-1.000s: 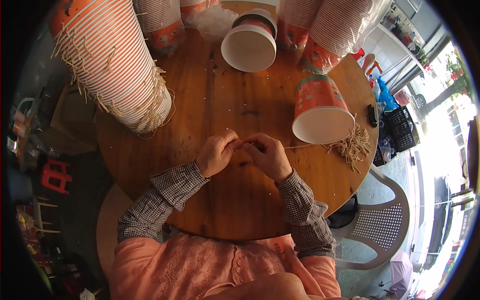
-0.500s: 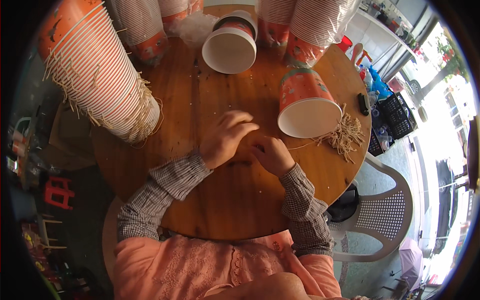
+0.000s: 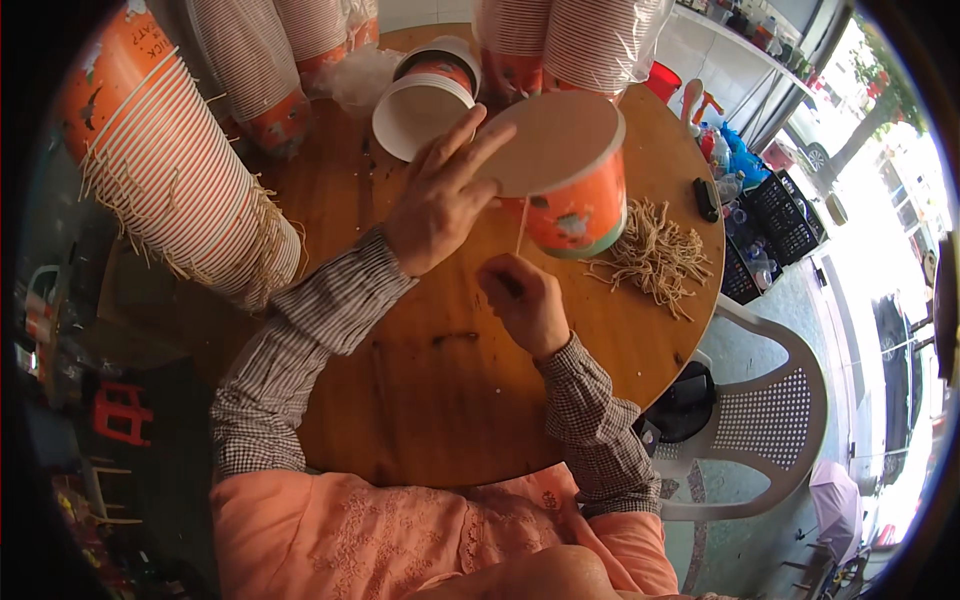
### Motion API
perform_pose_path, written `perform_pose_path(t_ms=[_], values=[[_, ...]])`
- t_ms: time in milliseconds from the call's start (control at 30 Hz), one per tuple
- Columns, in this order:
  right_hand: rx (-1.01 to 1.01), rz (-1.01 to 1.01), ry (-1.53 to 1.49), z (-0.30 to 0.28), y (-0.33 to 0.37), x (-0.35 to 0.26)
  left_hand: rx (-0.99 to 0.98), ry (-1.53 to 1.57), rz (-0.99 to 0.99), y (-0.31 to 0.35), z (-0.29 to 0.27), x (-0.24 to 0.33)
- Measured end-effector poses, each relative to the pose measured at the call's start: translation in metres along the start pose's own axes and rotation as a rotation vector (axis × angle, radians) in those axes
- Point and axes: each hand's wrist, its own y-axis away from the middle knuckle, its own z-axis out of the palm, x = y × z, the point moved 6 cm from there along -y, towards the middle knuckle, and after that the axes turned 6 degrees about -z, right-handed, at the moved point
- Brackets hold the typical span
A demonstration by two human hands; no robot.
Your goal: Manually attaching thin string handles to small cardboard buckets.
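A paper bucket [image 3: 577, 212], orange-red with a green base, tilts with its pale round mouth facing up toward me. My left hand [image 3: 438, 205] is at the bucket's left rim, fingers stretched and apart, fingertips overlapping the mouth; whether they press on it I cannot tell. Below the rim my right hand [image 3: 524, 298] has thumb and fingers pinched on a thin strand of twine [image 3: 522, 228], which runs up taut to the bucket's rim. A loose heap of tan twine [image 3: 662, 258] lies to the right of the bucket.
A tall stack of nested buckets [image 3: 185, 170], strands hanging off it, leans at the left. Bagged bucket stacks [image 3: 512, 40] stand at the back, near a bucket on its side [image 3: 420, 115]. A grey chair [image 3: 765, 430] stands right of the round wooden table [image 3: 420, 400].
The bucket that lay on its side has swung up and left, its mouth now raised. My left hand has moved up to its rim; the right hand has drawn slightly lower, the strand now tight.
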Motion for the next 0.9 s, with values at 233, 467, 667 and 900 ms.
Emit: perform_pose_path(t_ms=[233,467,667,900], values=[[0.405,-0.189,-0.203,-0.025,0.018,-0.050,-0.084,0.280,-0.251,0.042,-0.070,0.002],[0.774,-0.172,-0.602,-0.062,0.030,-0.027,-0.308,0.403,-0.378,0.083,-0.121,0.014],[0.339,-0.096,-0.486,0.005,0.076,-0.082,-0.316,0.528,-0.574,0.105,-0.136,0.047],[0.195,-0.198,-0.111,0.031,0.108,-0.126,-0.219,0.379,-0.537,0.122,-0.146,0.095]])
